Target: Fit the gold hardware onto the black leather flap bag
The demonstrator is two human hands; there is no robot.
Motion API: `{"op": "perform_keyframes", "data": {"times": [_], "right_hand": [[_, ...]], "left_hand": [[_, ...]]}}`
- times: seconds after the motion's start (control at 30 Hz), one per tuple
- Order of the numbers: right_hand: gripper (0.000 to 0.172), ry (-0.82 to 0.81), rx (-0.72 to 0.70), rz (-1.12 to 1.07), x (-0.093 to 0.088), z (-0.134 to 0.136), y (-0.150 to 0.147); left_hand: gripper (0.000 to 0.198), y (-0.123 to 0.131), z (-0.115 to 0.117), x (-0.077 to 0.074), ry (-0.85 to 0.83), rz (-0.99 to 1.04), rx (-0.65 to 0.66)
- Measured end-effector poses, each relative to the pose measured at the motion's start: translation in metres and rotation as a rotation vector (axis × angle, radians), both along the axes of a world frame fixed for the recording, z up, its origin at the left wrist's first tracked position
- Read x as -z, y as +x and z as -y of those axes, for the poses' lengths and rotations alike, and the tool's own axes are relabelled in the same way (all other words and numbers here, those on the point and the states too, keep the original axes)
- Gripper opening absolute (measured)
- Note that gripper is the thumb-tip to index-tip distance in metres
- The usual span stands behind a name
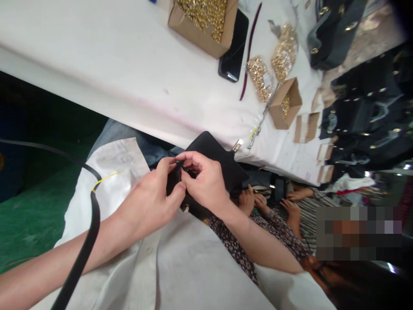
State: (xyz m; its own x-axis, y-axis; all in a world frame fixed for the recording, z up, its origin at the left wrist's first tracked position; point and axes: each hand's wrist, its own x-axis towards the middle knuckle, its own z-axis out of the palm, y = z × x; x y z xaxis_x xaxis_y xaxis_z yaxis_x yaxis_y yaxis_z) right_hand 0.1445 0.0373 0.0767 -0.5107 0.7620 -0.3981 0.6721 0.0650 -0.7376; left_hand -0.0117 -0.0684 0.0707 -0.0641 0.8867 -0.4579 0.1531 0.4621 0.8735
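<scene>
A black leather-like bag piece [214, 153] lies over the person's lap at the table edge, with a gold metal fitting [237, 146] at its far right corner. My left hand [158, 193] is closed on the near left part of this piece, thumb and fingers pinching its dark edge. Opposite it, my right hand [204, 181] pinches the same piece, fingertips close to those of my left hand. Between the fingertips a small dark part shows, too small to make out. Another metal fitting [185, 208] shows below my right hand.
On the white table [112, 56] are a cardboard box [193, 36] of gold pieces, a black phone [234, 47], a dark red strip [250, 49], bags of gold pieces [284, 54] and a smaller box [280, 110]. Black bags [364, 107] lie beyond. Other people's hands [247, 200] work at right.
</scene>
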Motion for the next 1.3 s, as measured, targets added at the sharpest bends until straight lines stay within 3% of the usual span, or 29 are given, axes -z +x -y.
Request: {"op": "perform_keyframes", "data": {"times": [0.13,0.27,0.47,0.77,0.9,1.03,1.13,1.3], "right_hand": [[0.034,0.005,0.050,-0.014,0.016,-0.002,0.004],[0.029,0.050,0.092,-0.040,0.026,-0.003,0.006],[0.023,0.192,0.149,0.025,0.020,-0.004,0.008],[0.028,0.201,0.106,0.112,0.013,-0.013,0.020],[0.028,0.208,0.111,0.075,0.007,-0.015,0.019],[0.029,0.195,0.120,0.064,0.004,-0.017,0.019],[0.027,0.167,0.109,0.066,0.005,-0.016,0.024],[0.034,0.087,0.022,0.046,0.011,-0.011,0.033]], "left_hand": [[0.069,0.016,0.002,0.003,0.039,-0.077,0.062],[0.086,0.037,0.000,0.019,0.186,-0.234,0.093],[0.099,0.052,-0.012,0.024,0.244,-0.252,0.086],[0.070,0.056,-0.017,0.029,0.249,0.016,0.006],[0.061,0.062,-0.016,0.032,0.291,0.016,-0.041],[0.036,0.058,-0.022,0.033,0.251,-0.010,-0.088],[0.032,0.044,-0.023,0.035,0.205,0.052,-0.026],[0.030,0.021,-0.019,0.046,0.226,0.035,0.184]]}}
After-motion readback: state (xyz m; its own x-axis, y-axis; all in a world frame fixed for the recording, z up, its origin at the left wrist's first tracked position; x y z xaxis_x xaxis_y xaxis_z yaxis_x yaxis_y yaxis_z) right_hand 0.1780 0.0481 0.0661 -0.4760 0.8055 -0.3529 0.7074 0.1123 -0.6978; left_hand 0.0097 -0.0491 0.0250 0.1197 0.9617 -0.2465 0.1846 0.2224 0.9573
